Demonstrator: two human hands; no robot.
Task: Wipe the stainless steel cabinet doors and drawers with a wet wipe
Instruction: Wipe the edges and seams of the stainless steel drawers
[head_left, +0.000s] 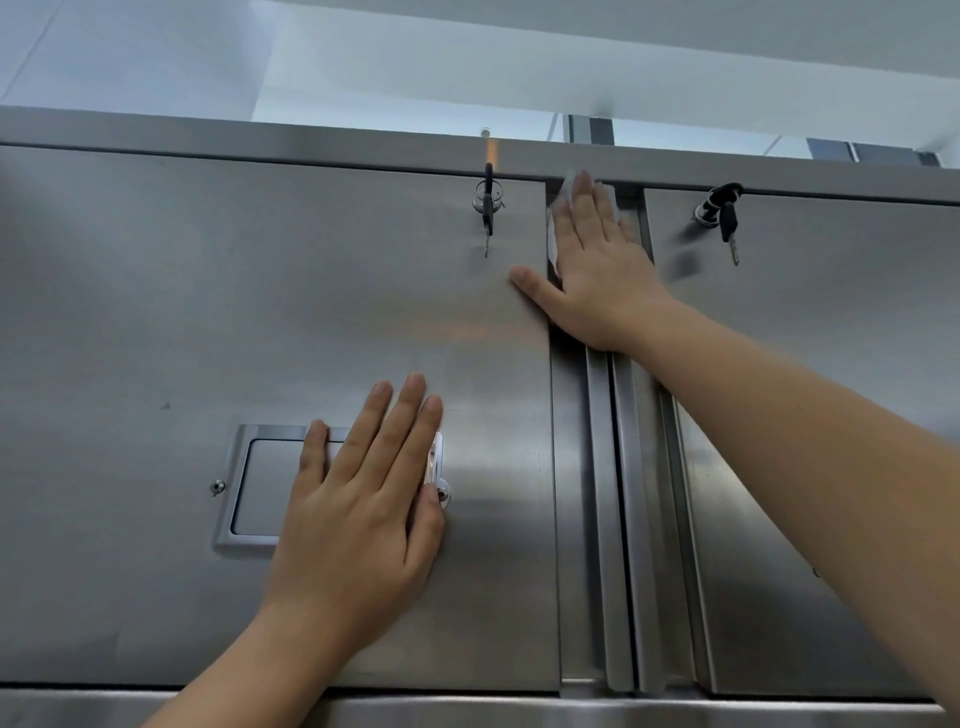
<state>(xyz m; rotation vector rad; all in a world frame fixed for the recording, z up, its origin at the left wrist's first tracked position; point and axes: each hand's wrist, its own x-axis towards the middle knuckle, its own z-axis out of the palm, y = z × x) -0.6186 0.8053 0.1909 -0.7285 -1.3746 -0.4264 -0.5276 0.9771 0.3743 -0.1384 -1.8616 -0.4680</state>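
Right hand (597, 260) flat, fingers straight, pressing wet wipe (558, 208) on the door seam. Left hand (363, 499) flat, empty. Wipe could snag the nearby key (487, 208).

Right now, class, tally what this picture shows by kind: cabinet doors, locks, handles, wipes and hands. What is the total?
Cabinet doors: 2
Locks with keys: 2
Recessed handle: 1
Wet wipe: 1
Hands: 2
Total: 8
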